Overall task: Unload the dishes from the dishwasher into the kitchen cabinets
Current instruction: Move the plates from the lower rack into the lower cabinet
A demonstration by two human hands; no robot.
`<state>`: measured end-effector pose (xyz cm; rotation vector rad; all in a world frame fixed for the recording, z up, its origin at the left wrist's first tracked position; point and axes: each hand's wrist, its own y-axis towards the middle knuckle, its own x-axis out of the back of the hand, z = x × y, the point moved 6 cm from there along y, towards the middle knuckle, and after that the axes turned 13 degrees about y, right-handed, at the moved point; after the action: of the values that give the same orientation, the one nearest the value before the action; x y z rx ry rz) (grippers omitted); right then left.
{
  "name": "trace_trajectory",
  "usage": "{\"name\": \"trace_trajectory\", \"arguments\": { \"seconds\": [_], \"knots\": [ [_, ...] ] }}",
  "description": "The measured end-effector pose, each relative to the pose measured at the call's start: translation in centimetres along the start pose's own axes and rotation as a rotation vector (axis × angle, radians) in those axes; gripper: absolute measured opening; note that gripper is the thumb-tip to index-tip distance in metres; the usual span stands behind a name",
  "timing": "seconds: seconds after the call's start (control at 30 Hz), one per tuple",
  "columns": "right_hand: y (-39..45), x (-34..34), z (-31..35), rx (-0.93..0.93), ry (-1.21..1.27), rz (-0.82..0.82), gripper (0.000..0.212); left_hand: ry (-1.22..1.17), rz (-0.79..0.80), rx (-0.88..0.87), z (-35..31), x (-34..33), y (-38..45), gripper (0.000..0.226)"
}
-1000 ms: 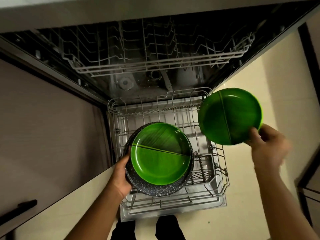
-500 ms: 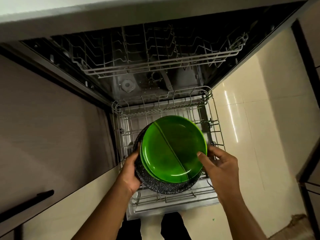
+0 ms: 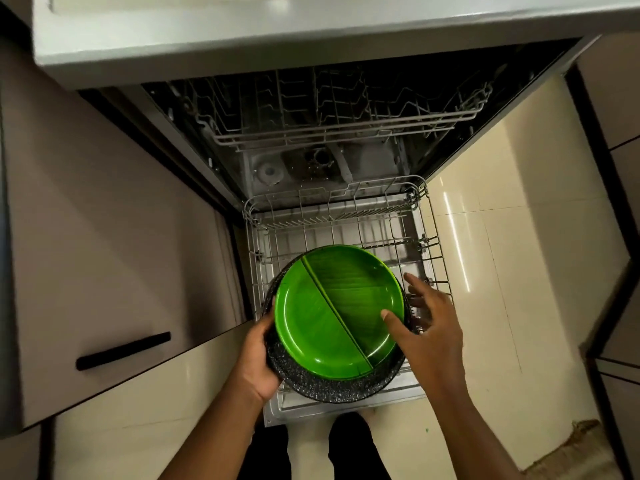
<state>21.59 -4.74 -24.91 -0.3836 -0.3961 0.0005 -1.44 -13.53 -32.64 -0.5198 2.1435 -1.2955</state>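
Note:
A stack of green leaf-pattern plates (image 3: 332, 306) lies on a dark speckled plate (image 3: 322, 384), held above the pulled-out lower rack (image 3: 427, 244) of the open dishwasher. My left hand (image 3: 258, 358) grips the stack's left rim, fingers curled under the speckled plate. At the right edge of the stack, my right hand (image 3: 427, 323) is open with spread fingers, its thumb resting on the top green plate. The upper rack (image 3: 339, 128) looks bare.
A drawer front with a black handle (image 3: 123, 350) stands to the left. The counter edge (image 3: 277, 43) overhangs the dishwasher. Cream floor tiles (image 3: 502, 271) run along the right, with dark cabinet fronts (image 3: 620, 202) at the far right. My legs (image 3: 311, 452) are below the rack.
My right hand brought the second green plate leftward from beside the rack, set it on the plate in my left hand, and has now opened its fingers off the rim.

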Motion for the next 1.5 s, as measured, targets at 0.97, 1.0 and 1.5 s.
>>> {"name": "trace_trajectory", "arguments": {
  "seconds": [0.97, 1.0, 1.5],
  "knots": [
    [-20.2, 2.4, 13.9, -0.288, 0.821, -0.067, 0.059, 0.282, 0.22, -0.061, -6.8, 1.6, -27.8, 0.045],
    [-21.0, 2.4, 14.8, -0.276, 0.822, -0.071, 0.062, 0.304, 0.224, -0.083, -7.5, 1.7, -29.1, 0.044],
    [-29.8, 0.6, 25.0, -0.057, 0.702, 0.222, 0.071, 0.176, 0.108, -0.375, -9.8, 7.3, -44.4, 0.035]
  ]
}}
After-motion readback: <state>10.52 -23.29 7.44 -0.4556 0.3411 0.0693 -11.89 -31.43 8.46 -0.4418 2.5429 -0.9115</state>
